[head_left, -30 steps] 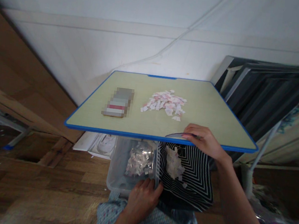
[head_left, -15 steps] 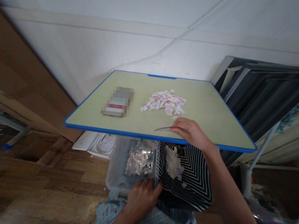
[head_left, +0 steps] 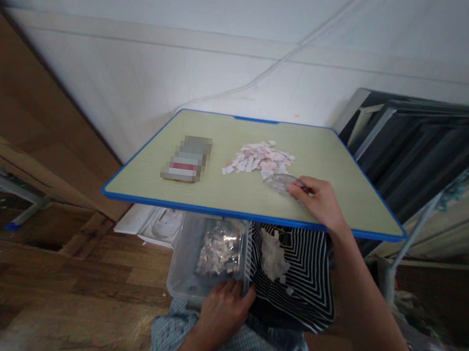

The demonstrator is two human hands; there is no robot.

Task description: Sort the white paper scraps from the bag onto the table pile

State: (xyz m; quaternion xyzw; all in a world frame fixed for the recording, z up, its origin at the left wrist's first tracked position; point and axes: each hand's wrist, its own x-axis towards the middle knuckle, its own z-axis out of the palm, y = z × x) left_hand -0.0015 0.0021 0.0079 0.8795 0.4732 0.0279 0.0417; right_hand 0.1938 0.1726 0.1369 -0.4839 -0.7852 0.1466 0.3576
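Observation:
My right hand (head_left: 319, 200) is above the right front of the small table (head_left: 215, 197), its fingers pinching a thin, clear, rounded piece of plastic (head_left: 278, 183). The plastic's far side overlaps the near edge of a heap of small white and pinkish paper scraps (head_left: 256, 158). Lower down, my left hand (head_left: 224, 306) has its fingers curled over the near right rim of a clear plastic bin (head_left: 184, 260). Shiny packed scraps (head_left: 220, 250) lie in that bin. Beside it is a black-and-white striped fabric container (head_left: 311, 279) with pale scraps (head_left: 273, 257) in it.
A blurred-out rectangular object (head_left: 187, 158) lies on the table's left. Dark flat panels (head_left: 426, 142) lean at the right against the white wall (head_left: 145, 68). Brown cardboard (head_left: 42, 101) stands at left. White flat items (head_left: 151, 223) are on the wooden floor.
My right hand has tilted the clear plastic so that its face shows, and moved it a little away from me, up to the scrap heap. My left hand stays on the bin.

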